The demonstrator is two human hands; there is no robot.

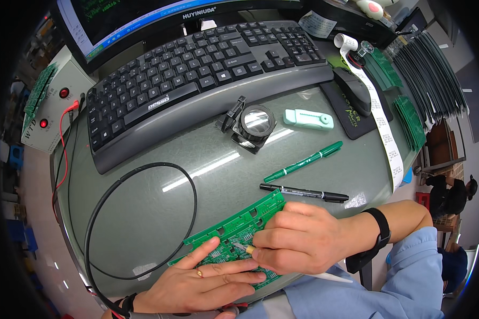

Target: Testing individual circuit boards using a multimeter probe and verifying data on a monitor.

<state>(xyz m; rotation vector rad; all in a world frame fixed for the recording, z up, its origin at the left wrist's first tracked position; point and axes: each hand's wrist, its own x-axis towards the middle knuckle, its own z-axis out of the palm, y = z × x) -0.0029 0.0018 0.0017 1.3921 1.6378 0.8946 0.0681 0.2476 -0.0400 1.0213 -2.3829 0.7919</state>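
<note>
A green circuit board [234, 228] lies tilted near the table's front edge. My left hand [197, 284] grips it, fingers stretched across its face and thumb low by the near edge. My right hand [298, 239] is closed round a slim tool [249, 249] with a yellow collar; its pale pointed tip meets the board's components. A white tapered end [332, 277] shows below this hand, perhaps the same tool's. Under my left hand runs a grey handle [170, 316] with a black cable; whether my palm touches it is hidden.
Beyond the board lie a black marker [303, 192], a green marker [303, 162], a mint-green cutter [308, 119] and a magnifier [256, 123]. A keyboard [197, 80] spans the back. A looped cable [194, 196] occupies the left. Mouse [351, 90], paper strip [380, 117] and stacked boards [410, 122] stand right.
</note>
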